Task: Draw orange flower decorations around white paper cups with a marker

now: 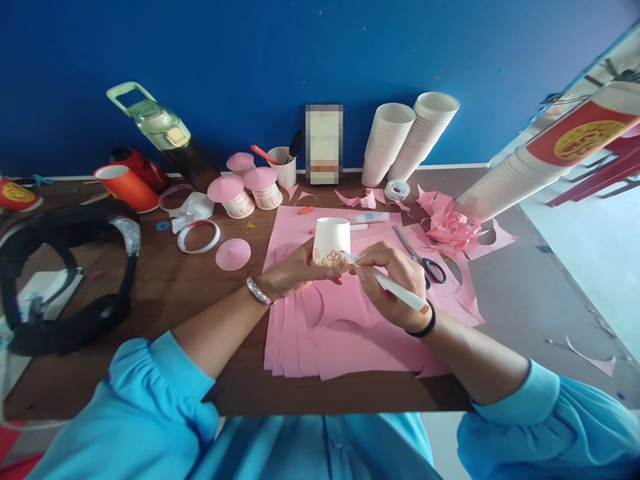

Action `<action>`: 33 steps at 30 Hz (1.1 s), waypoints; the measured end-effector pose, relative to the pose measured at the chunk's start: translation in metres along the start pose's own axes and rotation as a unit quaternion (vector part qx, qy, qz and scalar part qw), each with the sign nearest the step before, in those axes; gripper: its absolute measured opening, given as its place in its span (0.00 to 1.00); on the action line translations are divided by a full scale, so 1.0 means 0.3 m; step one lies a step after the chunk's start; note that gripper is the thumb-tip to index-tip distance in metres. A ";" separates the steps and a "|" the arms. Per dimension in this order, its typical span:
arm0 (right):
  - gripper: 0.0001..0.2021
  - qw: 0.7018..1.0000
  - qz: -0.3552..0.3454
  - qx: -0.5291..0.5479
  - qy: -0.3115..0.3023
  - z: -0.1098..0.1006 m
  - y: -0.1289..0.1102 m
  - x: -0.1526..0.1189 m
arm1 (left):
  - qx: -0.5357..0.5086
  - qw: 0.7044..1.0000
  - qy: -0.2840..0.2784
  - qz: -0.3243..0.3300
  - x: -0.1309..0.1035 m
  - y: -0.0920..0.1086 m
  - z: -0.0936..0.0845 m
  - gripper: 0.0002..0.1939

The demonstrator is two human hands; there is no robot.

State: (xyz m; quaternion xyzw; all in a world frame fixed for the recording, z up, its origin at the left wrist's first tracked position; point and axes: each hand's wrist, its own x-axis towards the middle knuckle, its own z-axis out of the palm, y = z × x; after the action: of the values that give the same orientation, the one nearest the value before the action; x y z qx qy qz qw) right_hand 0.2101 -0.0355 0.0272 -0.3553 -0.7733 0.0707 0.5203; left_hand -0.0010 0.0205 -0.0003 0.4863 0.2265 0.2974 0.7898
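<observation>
My left hand [299, 270] is closed around a white paper cup [332, 235], held upside down over pink paper. Orange flowers and yellowish marks are drawn around the cup's lower part. A white marker [400, 291] with an orange end is gripped in my right hand [393, 277], its tip at the cup's drawn side. Beneath both hands lies a stack of pink paper sheets [295, 333], some with curved cuts. Scissors [423, 258] with black handles rest on the paper just right of my right hand. Behind the cup are an orange cap [305, 210] and a glue tube [373, 218].
Decorated cups with pink cone roofs [226, 190] stand back left, near a loose pink cone [233, 255] and tape roll [199, 237]. Stacked white cups [387, 137] and crumpled pink scraps [450, 223] are right. A bottle [165, 130] and black headgear [127, 280] occupy the left.
</observation>
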 end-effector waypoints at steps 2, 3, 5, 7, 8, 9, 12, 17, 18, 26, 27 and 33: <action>0.08 1.000 0.002 0.006 -0.004 -0.002 -0.002 0.000 | -0.003 1.000 0.004 -0.001 0.001 0.000 -0.001 0.18; 0.08 1.000 0.005 0.011 -0.006 -0.004 -0.003 -0.001 | -0.006 1.000 0.010 -0.003 0.001 0.001 0.000 0.19; 0.07 1.000 0.014 0.024 -0.010 -0.005 -0.006 -0.002 | -0.013 1.000 0.025 -0.008 0.002 0.004 0.002 0.20; 0.07 0.999 0.017 0.039 -0.009 -0.006 -0.009 -0.002 | -0.025 0.999 0.035 -0.007 0.002 0.009 0.006 0.22; 0.07 0.999 0.016 0.047 -0.010 -0.005 -0.011 -0.002 | -0.032 0.999 0.037 -0.005 0.002 0.011 0.007 0.22; 0.08 0.998 0.014 0.055 -0.011 -0.005 -0.012 -0.002 | -0.039 0.998 0.038 -0.003 0.001 0.014 0.009 0.22; 0.07 0.997 0.013 0.069 -0.014 -0.003 -0.014 -0.001 | -0.059 0.997 0.043 0.001 0.000 0.018 0.011 0.24; 0.07 0.997 0.010 0.075 -0.025 -0.001 -0.014 -0.005 | -0.066 0.996 0.055 0.001 -0.001 0.011 0.002 0.26; 0.06 0.997 0.010 0.077 -0.027 0.000 -0.014 -0.007 | -0.064 0.996 0.056 0.002 -0.001 0.009 0.001 0.26; 0.07 0.993 -0.014 0.108 -0.041 0.007 -0.013 -0.013 | -0.007 0.997 0.071 0.010 -0.001 0.009 0.012 0.40; 0.07 0.994 -0.015 0.102 -0.038 0.005 -0.013 -0.012 | -0.005 0.997 0.075 0.006 -0.001 0.009 0.012 0.40; 0.06 0.999 -0.004 0.050 0.000 -0.007 0.000 0.000 | -0.015 0.997 0.080 -0.014 -0.003 0.015 0.000 0.28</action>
State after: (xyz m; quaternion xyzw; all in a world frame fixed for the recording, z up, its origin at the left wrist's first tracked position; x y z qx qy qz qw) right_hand 0.2120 -0.0361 0.0281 -0.3261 -0.7702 0.1070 0.5375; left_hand -0.0027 0.0214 0.0037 0.4461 0.2912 0.3271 0.7805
